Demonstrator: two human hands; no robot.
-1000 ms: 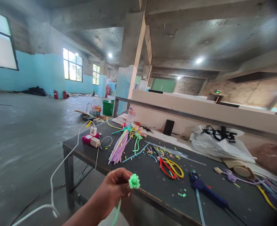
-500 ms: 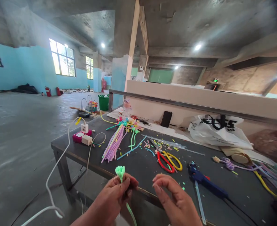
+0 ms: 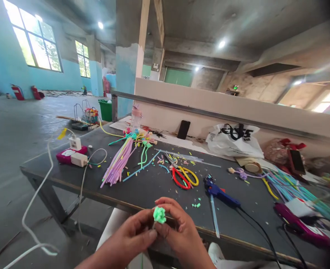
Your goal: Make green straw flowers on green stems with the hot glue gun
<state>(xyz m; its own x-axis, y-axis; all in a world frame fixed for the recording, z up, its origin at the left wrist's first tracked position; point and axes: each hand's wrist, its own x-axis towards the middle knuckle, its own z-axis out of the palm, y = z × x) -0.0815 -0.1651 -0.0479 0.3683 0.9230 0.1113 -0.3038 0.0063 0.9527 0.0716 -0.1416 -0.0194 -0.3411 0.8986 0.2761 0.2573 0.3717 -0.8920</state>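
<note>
A small light-green fuzzy pipe-cleaner flower is held just beyond the table's front edge, its bunched head pointing up. My left hand closes on it from the left, thumb and fingers together beneath the head. From the other side my right hand wraps it, with fingers curled behind the head and the thumb in front. Most of the stem is hidden by my hands; a thin green length shows below them. Beyond my hands lie scissors with red and yellow handles. A blue glue gun rests to their right.
Purple pipe cleaners lie in a bundle at the left, near a magenta power strip. Green offcuts are scattered on the dark table. At the back stand a phone, a bottle and a white bag.
My right hand has come from apart on the right to the green flower and closed on it beside my left. The view has turned to the right.
</note>
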